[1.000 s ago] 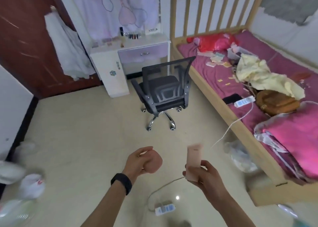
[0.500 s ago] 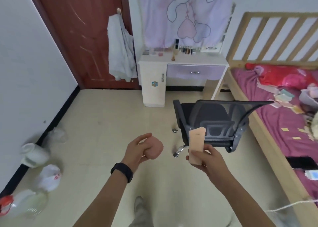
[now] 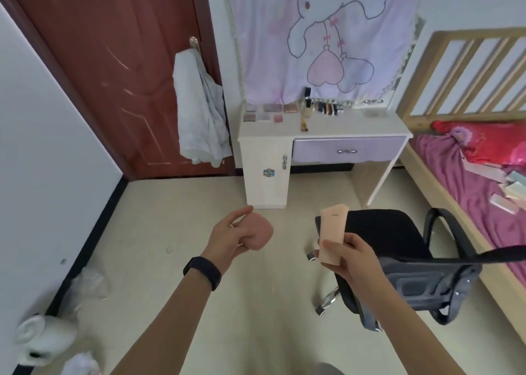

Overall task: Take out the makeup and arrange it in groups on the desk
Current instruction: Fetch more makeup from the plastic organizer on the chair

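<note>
— What's in the left hand [image 3: 230, 239]?
— Its fingers curl round a round pink puff [image 3: 261, 233], held over the floor.
— And the right hand [image 3: 351, 258]?
— It grips a pale pink tube [image 3: 331, 232] upright before the black chair [image 3: 398, 249]; fingers hide its lower end.
— The desk [image 3: 341, 127]?
— Well beyond both hands. The palettes [image 3: 269, 112] and small bottles [image 3: 327, 108] on it are too blurred to name.
</note>
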Demonstrator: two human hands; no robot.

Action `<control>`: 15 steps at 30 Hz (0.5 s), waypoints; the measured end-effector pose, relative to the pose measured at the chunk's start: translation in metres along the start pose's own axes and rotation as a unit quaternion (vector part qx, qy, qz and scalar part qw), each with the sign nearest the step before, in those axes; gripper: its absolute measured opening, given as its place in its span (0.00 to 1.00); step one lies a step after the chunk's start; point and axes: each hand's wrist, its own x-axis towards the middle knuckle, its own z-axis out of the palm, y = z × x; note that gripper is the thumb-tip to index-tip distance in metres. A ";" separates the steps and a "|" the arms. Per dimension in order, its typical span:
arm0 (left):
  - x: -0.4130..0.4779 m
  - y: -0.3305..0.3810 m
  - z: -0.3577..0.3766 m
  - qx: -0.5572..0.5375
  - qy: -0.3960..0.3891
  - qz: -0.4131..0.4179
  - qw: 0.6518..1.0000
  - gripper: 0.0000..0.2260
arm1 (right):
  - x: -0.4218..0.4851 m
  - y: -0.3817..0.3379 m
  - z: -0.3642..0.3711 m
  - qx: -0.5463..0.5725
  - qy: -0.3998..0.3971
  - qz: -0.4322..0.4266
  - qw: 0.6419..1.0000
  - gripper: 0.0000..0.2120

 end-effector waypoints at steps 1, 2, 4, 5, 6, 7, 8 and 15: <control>0.019 0.010 0.000 0.003 -0.005 0.002 1.000 0.23 | 0.017 -0.006 0.007 0.002 0.002 -0.004 1.000 0.14; 0.037 0.018 0.001 0.004 -0.010 0.002 1.000 0.23 | 0.033 -0.012 0.013 0.007 0.003 -0.006 1.000 0.14; 0.077 0.037 0.005 0.005 -0.013 0.000 1.000 0.23 | 0.069 -0.025 0.023 0.016 0.001 -0.011 1.000 0.14; 0.096 0.044 0.008 0.005 -0.009 0.000 1.000 0.22 | 0.084 -0.031 0.028 0.015 -0.001 -0.016 1.000 0.14; 0.118 0.052 0.012 0.004 -0.005 0.001 1.000 0.22 | 0.103 -0.039 0.032 0.017 -0.003 -0.021 1.000 0.14; 0.139 0.060 0.016 0.002 0.001 0.003 1.000 0.22 | 0.121 -0.047 0.035 0.021 -0.004 -0.023 1.000 0.15; 0.163 0.068 0.021 -0.003 0.008 0.006 1.000 0.21 | 0.143 -0.056 0.038 0.027 -0.004 -0.024 0.999 0.15; 0.293 0.127 0.053 0.015 0.028 -0.005 0.999 0.20 | 0.266 -0.122 0.056 0.041 -0.001 -0.001 0.999 0.14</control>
